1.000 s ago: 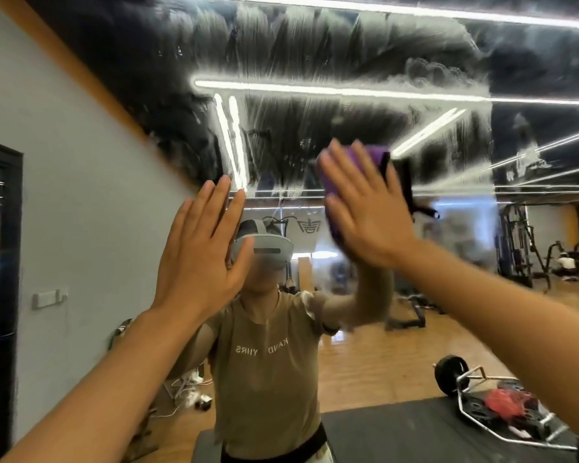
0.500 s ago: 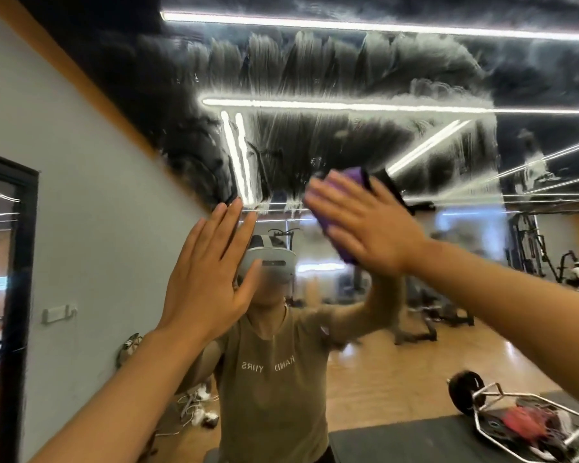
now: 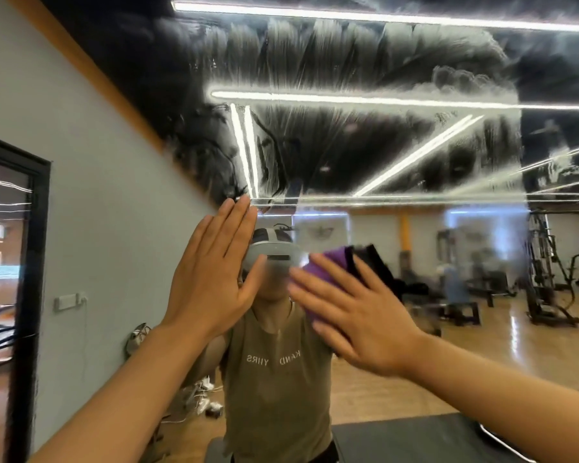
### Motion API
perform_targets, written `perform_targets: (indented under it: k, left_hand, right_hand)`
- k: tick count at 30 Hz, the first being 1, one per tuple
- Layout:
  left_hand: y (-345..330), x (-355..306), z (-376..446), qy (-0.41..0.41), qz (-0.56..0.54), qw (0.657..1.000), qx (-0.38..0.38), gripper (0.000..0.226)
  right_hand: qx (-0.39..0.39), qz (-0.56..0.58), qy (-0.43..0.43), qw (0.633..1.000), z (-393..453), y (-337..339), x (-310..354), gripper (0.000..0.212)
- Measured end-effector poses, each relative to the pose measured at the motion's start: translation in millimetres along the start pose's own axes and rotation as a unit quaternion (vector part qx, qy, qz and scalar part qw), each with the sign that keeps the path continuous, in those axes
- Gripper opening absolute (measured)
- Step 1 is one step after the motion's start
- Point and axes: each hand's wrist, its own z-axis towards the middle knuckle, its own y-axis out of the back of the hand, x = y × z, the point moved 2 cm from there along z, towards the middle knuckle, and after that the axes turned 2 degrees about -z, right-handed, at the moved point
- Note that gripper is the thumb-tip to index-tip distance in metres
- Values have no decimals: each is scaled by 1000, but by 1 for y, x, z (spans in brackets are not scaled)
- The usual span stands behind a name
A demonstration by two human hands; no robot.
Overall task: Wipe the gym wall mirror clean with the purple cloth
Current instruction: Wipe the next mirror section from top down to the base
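— Though most of it is hidden by the right hand, where is the purple cloth seen?

— At frame centre, pressed on the mirror by straight fingers; its edges are blurred. The left hand is held flat, nothing grasped.

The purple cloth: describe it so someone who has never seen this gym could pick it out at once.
Start from the big wall mirror, streaked white across its upper part. Just below the streaks, near the middle of the view, the right hand presses flat against the glass. The purple cloth shows under its straight fingers, the only vivid purple thing here; the left hand beside it is bare.
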Motion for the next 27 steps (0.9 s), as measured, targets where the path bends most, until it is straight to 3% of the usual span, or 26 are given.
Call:
perform_targets:
  k: [5, 7, 9, 12, 15, 18, 20, 23, 27]
  left_hand:
    - [1, 7, 0, -9, 17, 1000, 13, 69]
    - [1, 9, 1, -12, 18, 1000, 13, 69]
    - [3, 11, -1, -14, 19, 1000, 10, 69]
    - [4, 12, -3, -11, 16, 1000, 2, 69]
    - [4, 12, -4, -7, 10, 1000, -2, 68]
    - [4, 12, -4, -4, 5, 1000, 0, 68]
    - [5, 13, -5, -2, 1, 1000, -1, 69]
    - [6, 13, -5, 3, -4, 1000, 2, 69]
    - [7, 12, -5, -3, -1, 1000, 6, 69]
  right_hand:
    - [50, -2, 190, 981, -12, -2, -15, 55]
    - [48, -6, 210, 976, 7, -2, -38, 54]
    - [26, -2, 147, 989, 39, 2, -68, 54]
    - [-26, 6, -26, 999, 96, 18, -115, 57]
    - [-41, 50, -211, 975, 140, 29, -141, 62]
    - [-49, 62, -279, 957, 149, 27, -130, 61]
    - [-63, 48, -235, 969, 135, 24, -106, 61]
    - [-33, 25, -84, 996, 87, 15, -52, 59]
    - [14, -13, 83, 996, 15, 3, 7, 58]
